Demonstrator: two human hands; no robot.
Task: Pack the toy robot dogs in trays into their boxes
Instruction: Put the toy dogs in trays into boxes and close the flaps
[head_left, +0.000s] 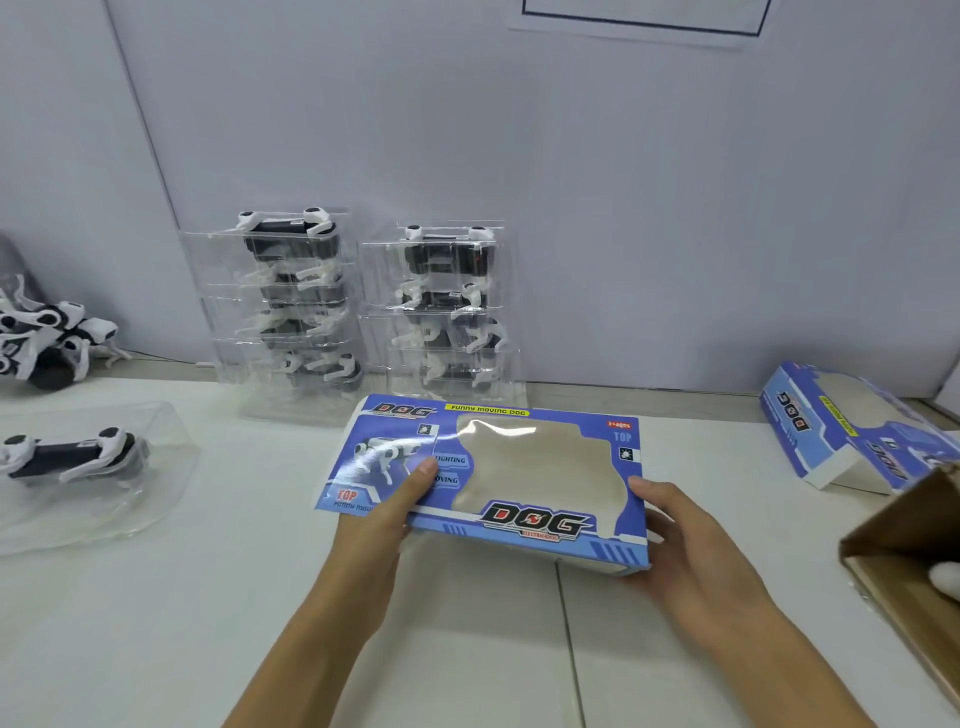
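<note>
Two stacks of clear trays (291, 312) lean against the wall, each tray holding a toy robot dog. Both hands hold a blue window box (488, 478) above the white table (156, 623), its long axis running left to right, window up: left hand (384, 514) gripping the left end, right hand (680, 540) cupping the right. Another trayed dog (72, 457) lies left; an opened box (852, 426) and a cardboard carton (914, 540) sit right.
</note>
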